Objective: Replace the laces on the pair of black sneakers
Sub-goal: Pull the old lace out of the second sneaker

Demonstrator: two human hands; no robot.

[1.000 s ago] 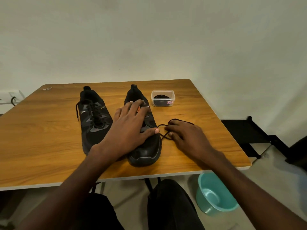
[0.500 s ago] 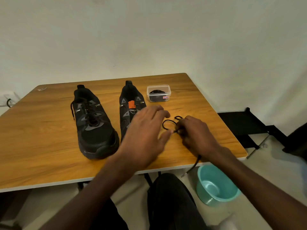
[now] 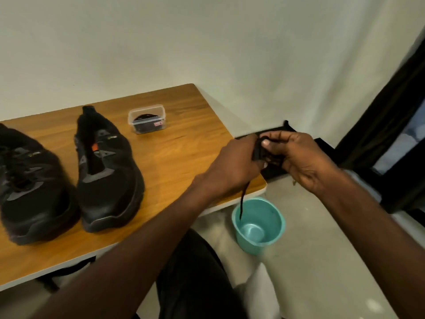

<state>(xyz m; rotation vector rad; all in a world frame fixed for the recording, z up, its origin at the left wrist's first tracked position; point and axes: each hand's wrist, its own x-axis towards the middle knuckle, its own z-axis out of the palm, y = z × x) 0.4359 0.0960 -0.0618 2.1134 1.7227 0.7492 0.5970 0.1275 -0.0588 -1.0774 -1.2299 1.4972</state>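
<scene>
Both hands meet just past the table's right corner, closed on 1 black lace [image 3: 258, 149]. The right hand [image 3: 299, 157] pinches the gathered loops between thumb and fingers, and the left hand [image 3: 234, 166] curls shut around the same bundle from the other side. Holding it from 2 sides likely keeps the slack bunched so it cannot tangle or drop. 1 loose tail hangs from under the left hand, its tip dangling over the teal bucket [image 3: 258, 223] on the floor; my guess is the bucket sits there to take the old lace, and the bundle is held over it for that reason.

On the table [image 3: 184, 143] stand the 2 sneakers, toes toward the person. The right sneaker [image 3: 108, 173] shows a bare tongue with no lace that I can see, which fits the bundle being its old one. The left sneaker [image 3: 30, 189] is still laced, so it waits its turn. Behind them, well apart from the hands, a clear tub [image 3: 147, 119] holds something dark, probably the new laces, kept within reach for the rethreading.
</scene>
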